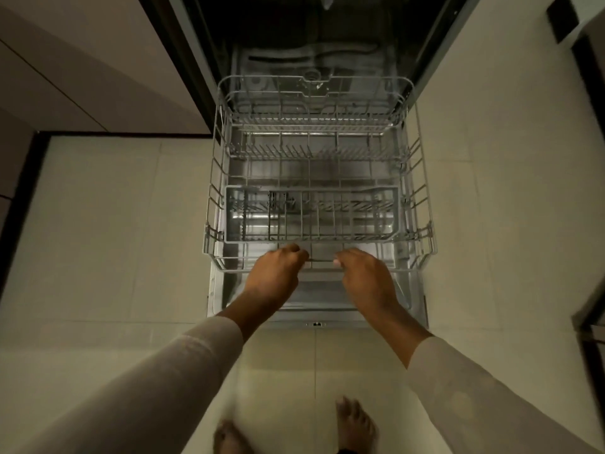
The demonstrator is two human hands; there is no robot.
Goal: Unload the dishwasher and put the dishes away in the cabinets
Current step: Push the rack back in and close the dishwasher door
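The grey wire dishwasher rack (422, 198) sits drawn out over the open steel door (314, 308), with no dishes showing in it. The left hand (278, 268) and right hand (363, 271) both curl round its front rail, near the middle. Empty, it should be light, stiff and free-rolling, and that rail looks the sensible hold.

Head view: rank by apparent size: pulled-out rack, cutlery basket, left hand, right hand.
1. pulled-out rack, the widest of the four.
2. cutlery basket, sitting inside it.
3. left hand and right hand: these look alike, so no ranking. Both are nearer the camera than the basket, so they read large.
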